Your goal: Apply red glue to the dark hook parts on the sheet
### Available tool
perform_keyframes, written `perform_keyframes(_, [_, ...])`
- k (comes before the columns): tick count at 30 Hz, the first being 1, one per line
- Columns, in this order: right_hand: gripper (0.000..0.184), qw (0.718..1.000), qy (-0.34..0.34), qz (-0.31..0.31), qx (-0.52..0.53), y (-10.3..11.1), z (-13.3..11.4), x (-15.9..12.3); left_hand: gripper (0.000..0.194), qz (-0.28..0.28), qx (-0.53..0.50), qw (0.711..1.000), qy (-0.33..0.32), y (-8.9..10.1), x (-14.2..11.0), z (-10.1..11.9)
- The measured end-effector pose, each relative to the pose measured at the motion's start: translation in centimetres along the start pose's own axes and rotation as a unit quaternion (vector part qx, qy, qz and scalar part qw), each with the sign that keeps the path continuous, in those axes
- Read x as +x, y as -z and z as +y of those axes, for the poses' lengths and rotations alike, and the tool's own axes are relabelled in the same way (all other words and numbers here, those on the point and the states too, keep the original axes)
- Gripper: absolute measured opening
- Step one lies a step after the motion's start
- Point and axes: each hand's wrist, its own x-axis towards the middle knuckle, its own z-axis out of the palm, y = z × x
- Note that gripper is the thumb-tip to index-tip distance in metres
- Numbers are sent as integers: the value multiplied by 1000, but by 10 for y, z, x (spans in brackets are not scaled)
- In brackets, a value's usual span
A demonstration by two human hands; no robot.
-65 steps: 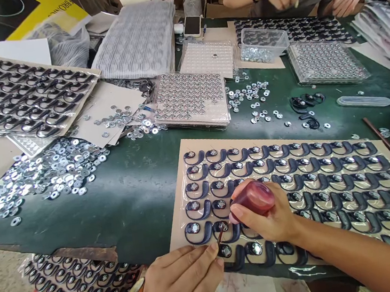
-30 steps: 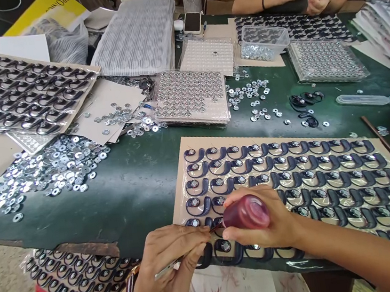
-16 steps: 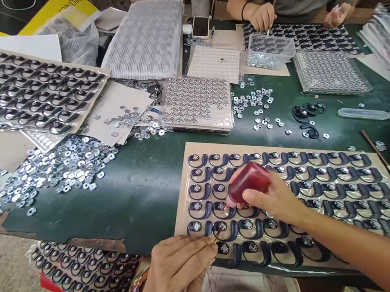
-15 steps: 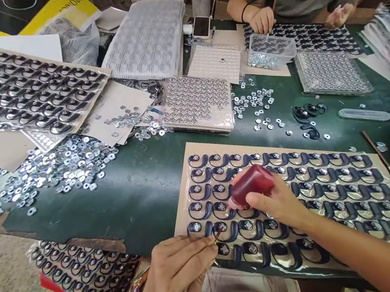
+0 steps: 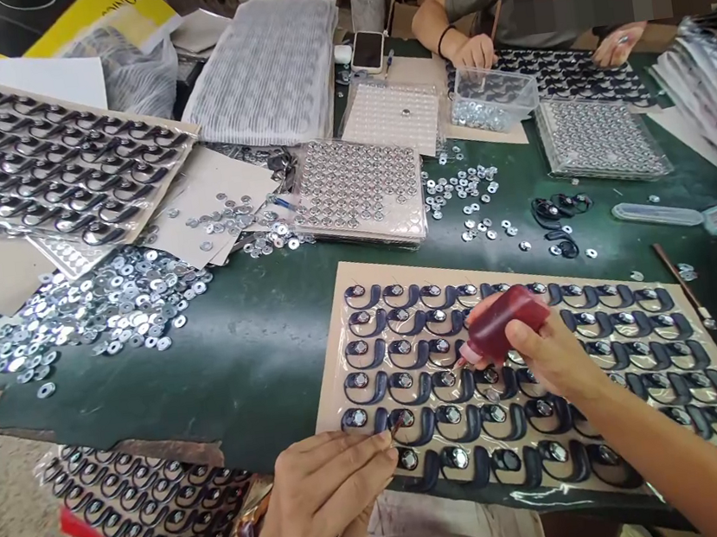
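Note:
My left hand [image 5: 334, 494] is closed around a thin brush [image 5: 399, 425]; its dark tip touches or hovers just over a round silver piece near the sheet's front left. In my right hand [image 5: 555, 353] is a dark red squeeze bottle [image 5: 506, 324], tilted with its nozzle pointing down and left over the third column. Beneath both hands lies a cardboard sheet [image 5: 335, 393] carrying rows of black hook-shaped pieces under clear film, each with a round silver part. My right forearm hides some of the rows.
Loose silver washers [image 5: 133, 300] are heaped at left. Packs of round parts [image 5: 358, 186] and a clear box [image 5: 495, 99] stand farther back. Another loaded sheet [image 5: 57, 157] lies at far left. A brush [image 5: 684, 285] rests at right. Across the table, a co-worker's hand [image 5: 474, 52] is near the box.
My right hand has moved the bottle rightward, so its nozzle sits one column farther over. My left hand and the brush stay almost in place. The view has shifted slightly.

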Motion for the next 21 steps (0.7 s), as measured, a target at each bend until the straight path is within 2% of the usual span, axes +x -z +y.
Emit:
perform_keyframes(4, [25, 1000, 16, 12, -12, -26, -5, 8, 39, -2, 33, 999, -29, 3, 7, -2])
perform_keyframes(9, [15, 983, 132, 12, -129, -55, -13, 21, 36, -15, 120, 991, -61, -4, 12, -8])
perform_keyframes(13, [20, 956, 212, 11, -201, -61, -6, 25, 37, -28, 127, 989, -66, -9, 13, -11])
perform_keyframes(21, [23, 956, 213, -2, -201, -60, 11, 25, 34, -21, 127, 989, -71, -7, 23, -8])
